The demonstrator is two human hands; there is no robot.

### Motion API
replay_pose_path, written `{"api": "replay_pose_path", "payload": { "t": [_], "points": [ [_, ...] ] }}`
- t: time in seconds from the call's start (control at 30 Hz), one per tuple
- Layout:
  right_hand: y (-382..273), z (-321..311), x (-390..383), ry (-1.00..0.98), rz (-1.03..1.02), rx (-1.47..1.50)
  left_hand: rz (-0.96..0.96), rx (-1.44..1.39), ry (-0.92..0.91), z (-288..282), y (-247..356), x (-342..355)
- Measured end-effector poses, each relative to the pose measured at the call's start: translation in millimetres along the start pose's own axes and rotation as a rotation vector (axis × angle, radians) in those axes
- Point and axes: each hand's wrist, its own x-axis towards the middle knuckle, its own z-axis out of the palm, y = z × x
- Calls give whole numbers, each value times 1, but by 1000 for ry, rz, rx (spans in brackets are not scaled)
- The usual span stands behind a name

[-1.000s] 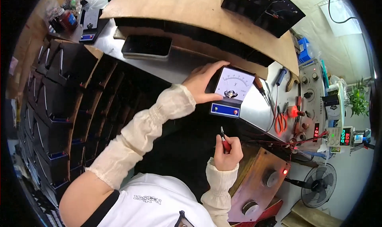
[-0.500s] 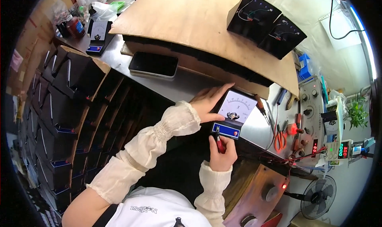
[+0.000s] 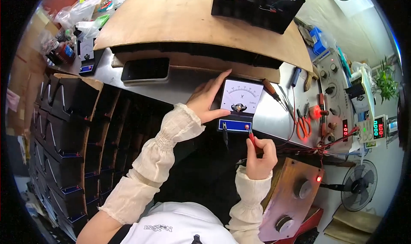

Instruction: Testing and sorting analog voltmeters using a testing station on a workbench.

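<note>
A black-cased analog voltmeter (image 3: pixel 242 96) with a white dial and a blue terminal strip (image 3: pixel 234 125) lies at the front edge of the metal bench. My left hand (image 3: pixel 207 100) holds its left side, with the thumb near the lower corner and the fingers reaching to the top. A black alligator clip (image 3: pixel 225 135) hangs at the strip's left terminal. In my right hand (image 3: pixel 262 158), a red alligator clip (image 3: pixel 251 136) is pinched, its tip at the red terminal on the strip's right end.
Right of the meter lie a screwdriver (image 3: pixel 269 88), orange-handled pliers (image 3: pixel 304 127) and a power unit (image 3: pixel 336 90). A phone (image 3: pixel 145 69) sits to the left. Behind rises a wooden board (image 3: pixel 184 17) with black meter cases (image 3: pixel 257 6). Stacked meters (image 3: pixel 64 137) fill the lower left.
My right hand has shifted from the left terminal to the right one and now holds the red clip. The black clip hangs free of my hand. The whole view has moved.
</note>
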Motion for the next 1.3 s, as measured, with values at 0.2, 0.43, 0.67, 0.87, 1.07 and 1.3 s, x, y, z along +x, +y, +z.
{"api": "replay_pose_path", "payload": {
  "t": [0.2,0.43,0.67,0.87,1.07,1.3],
  "points": [
    [8,13,-1,5,138,-40,-2,-39,-6,5,-1,1],
    [13,16,-9,36,174,86,-27,0,25,-1,0,-1],
    [7,16,7,41,149,156,-52,-34,-1,-8,2,1],
    [-27,49,9,-90,137,-408,53,-105,72,18,15,-5],
    [23,-6,-46,180,14,-143,95,-146,-18,45,83,-52],
    [93,-193,-197,667,900,-1084,265,-189,-366,120,92,-68]
  ]
}}
